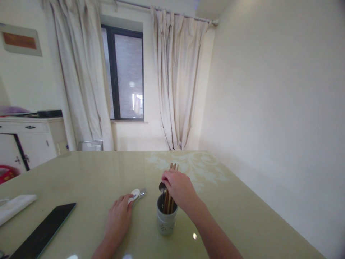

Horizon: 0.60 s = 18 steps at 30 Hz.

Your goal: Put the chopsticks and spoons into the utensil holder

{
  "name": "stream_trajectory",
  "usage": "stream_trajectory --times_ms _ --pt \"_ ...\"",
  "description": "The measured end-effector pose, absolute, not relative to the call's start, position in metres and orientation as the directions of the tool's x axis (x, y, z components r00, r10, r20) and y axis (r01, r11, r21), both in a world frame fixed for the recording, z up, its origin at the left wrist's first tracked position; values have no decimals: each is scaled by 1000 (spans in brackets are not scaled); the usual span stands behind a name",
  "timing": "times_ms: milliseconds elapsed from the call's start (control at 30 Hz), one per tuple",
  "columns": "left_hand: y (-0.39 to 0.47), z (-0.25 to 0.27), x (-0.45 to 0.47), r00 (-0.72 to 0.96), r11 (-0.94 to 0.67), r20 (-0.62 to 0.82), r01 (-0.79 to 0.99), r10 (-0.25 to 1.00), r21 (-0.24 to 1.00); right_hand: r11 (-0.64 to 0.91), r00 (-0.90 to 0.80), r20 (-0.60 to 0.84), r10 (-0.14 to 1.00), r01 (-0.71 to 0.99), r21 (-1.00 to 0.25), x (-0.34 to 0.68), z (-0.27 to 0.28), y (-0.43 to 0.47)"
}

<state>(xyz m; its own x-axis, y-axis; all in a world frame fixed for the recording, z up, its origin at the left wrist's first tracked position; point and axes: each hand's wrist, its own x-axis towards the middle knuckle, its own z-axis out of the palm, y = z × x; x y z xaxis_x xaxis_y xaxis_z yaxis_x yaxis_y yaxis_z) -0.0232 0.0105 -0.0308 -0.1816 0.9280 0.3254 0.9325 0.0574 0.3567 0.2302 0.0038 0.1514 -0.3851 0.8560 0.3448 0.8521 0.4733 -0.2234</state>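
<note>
A white cup-shaped holder point(166, 225) with a pattern of small holes stands upright on the table. Several wooden chopsticks point(169, 203) rise out of it, along with a metal spoon point(162, 187) whose bowl points up. My right hand point(179, 185) is closed above the holder, its thumb and fingertips pinching the spoon by the bowl, beside the chopsticks. To the left, my left hand point(120, 216) rests low on the table with fingers curled over a white spoon point(135, 193). A shiny spoon point(142, 193) lies right against the white one. Both handles are hidden under the fingers.
A dark flat tablet-like object point(44, 230) lies at the left front of the glossy table point(107, 169), near a white flat item point(17, 207). A white cabinet point(32, 140) and a red object point(8, 173) are beyond the left edge. A wall borders the right side.
</note>
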Motion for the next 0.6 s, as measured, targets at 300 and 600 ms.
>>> stream_trajectory --times_ms 300,600 --pt "16 -24 -23 -238 -121 523 818 819 562 483 -406 315 858 846 -227 228 149 4" --pt "-17 7 21 -12 -605 924 753 383 260 606 -326 525 786 573 -552 223 156 -6"
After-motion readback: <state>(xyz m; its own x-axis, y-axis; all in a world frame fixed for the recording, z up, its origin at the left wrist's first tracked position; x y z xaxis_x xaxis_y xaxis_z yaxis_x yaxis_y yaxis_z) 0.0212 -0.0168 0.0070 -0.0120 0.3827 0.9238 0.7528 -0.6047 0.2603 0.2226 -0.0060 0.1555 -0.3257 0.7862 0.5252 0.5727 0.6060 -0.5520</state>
